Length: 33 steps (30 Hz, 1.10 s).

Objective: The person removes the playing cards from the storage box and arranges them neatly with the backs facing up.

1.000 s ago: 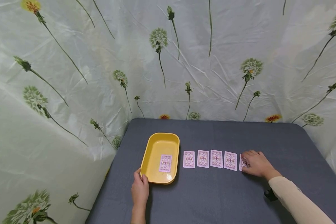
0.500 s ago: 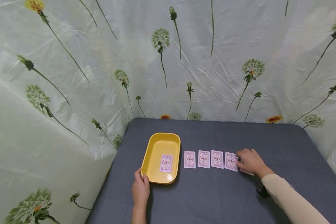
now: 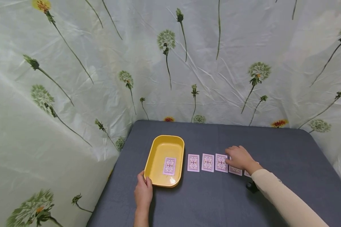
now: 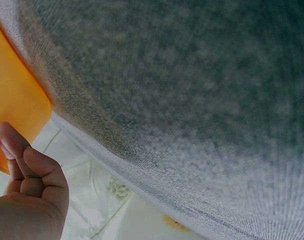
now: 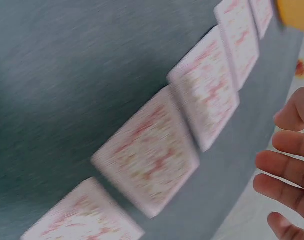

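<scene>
My left hand (image 3: 143,190) grips the near left corner of a yellow tray (image 3: 161,149); the left wrist view shows its fingers (image 4: 14,140) curled at the tray's side. One patterned playing card (image 3: 169,166) lies face down inside the tray. To the tray's right, several more playing cards (image 3: 207,162) form a row on the cloth, backs up. Over the row's right part hovers my right hand (image 3: 240,157), covering parts of two cards. Its fingers (image 5: 284,162) are spread and loosely bent, with nothing between them in the right wrist view.
A dark grey cloth (image 3: 204,201) covers the table. Behind and to the left hangs a pale curtain (image 3: 108,94) printed with dandelions. A small black device (image 3: 252,187) sits under my right wrist.
My right hand has moved left along the row, away from the rightmost card toward the middle. The left hand stays on the tray, and the cards lie as before.
</scene>
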Tool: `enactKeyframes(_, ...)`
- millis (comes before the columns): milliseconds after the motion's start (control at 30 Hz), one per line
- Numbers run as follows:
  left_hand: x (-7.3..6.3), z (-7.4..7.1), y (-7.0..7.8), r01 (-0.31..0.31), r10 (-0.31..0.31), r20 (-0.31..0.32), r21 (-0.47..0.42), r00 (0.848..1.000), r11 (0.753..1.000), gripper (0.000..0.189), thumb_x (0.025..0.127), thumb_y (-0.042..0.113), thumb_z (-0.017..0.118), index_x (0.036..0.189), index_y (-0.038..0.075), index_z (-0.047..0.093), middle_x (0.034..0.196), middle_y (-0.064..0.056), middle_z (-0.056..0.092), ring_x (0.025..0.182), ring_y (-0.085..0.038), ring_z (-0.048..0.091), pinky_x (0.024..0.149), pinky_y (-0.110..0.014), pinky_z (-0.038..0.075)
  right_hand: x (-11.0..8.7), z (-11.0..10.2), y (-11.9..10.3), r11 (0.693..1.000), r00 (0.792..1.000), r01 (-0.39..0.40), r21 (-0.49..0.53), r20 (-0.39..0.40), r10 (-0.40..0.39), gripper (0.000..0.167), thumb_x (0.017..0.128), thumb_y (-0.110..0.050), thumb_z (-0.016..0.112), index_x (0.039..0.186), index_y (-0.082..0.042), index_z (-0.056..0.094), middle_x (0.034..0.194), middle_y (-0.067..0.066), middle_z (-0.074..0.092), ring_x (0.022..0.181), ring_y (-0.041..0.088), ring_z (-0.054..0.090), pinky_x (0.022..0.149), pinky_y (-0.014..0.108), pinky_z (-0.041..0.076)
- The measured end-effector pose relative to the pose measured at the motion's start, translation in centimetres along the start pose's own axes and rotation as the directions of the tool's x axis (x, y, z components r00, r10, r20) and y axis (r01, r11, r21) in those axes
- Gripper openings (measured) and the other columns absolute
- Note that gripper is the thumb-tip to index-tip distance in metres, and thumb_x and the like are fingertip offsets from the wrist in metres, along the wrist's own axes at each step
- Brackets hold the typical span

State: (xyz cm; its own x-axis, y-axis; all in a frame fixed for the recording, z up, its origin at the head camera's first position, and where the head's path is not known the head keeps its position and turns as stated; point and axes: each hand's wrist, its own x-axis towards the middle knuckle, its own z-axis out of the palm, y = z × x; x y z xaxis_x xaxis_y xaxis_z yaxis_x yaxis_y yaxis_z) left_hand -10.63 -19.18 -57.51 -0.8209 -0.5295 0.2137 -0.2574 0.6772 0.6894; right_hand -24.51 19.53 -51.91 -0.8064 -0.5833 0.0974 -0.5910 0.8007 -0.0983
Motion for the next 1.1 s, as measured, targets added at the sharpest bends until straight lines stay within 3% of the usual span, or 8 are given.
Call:
enactKeyframes(300, -0.1, 0.2, -0.3, -0.035, 0.035, -0.037, -0.015, 0.999, 0.999, 0.031, 0.093, 0.011, 0.054, 0.122, -0.002, 0.051, 0.061, -0.006, 0.048, 0.051, -0.025, 0.044, 0.048, -0.043, 0.034, 3.4, -0.7, -2.7, 0.993, 0.993, 0.115, -0.017, 0.004, -0.115, 0.022, 0.084, -0.018, 0.067, 0.1, -0.002, 0.07, 0.094, 0.011, 0.068, 0.089, 0.03, 0.063, 0.078, 0.052, 0.045)
enactKeyframes(467, -0.2, 0.3, -0.3, -0.079, 0.077, -0.087, -0.018, 0.993, 0.997, 0.03, 0.093, 0.012, 0.052, 0.119, -0.002, 0.051, 0.06, -0.006, 0.048, 0.049, -0.024, 0.042, 0.046, -0.043, 0.032, 4.9, -0.9, -4.3, 0.977, 0.976, 0.212, -0.009, -0.048, -0.212, 0.022, 0.083, -0.018, 0.067, 0.099, -0.003, 0.069, 0.091, 0.01, 0.068, 0.085, 0.028, 0.063, 0.075, 0.051, 0.045)
enactKeyframes(767, 0.0, 0.2, -0.4, -0.021, 0.02, -0.038, -0.031, 0.999, 0.999, 0.03, 0.094, 0.009, 0.056, 0.122, -0.001, 0.053, 0.061, -0.005, 0.048, 0.051, -0.023, 0.043, 0.049, -0.042, 0.034, 8.8, -1.3, -8.2, 0.979, 0.979, 0.203, 0.008, 0.019, -0.203, 0.02, 0.088, -0.022, 0.066, 0.103, -0.009, 0.069, 0.095, 0.006, 0.068, 0.086, 0.024, 0.063, 0.073, 0.045, 0.044)
enactKeyframes(1100, -0.1, 0.2, -0.5, -0.028, 0.027, -0.045, -0.025, 0.999, 0.999, 0.03, 0.093, 0.008, 0.057, 0.121, 0.0, 0.053, 0.06, -0.005, 0.049, 0.051, -0.025, 0.045, 0.048, -0.044, 0.035, 12.1, -1.1, -13.1, 0.964, 0.969, 0.237, 0.117, 0.039, -0.243, 0.018, 0.089, -0.022, 0.065, 0.1, -0.009, 0.07, 0.094, 0.005, 0.069, 0.083, 0.022, 0.06, 0.072, 0.041, 0.04)
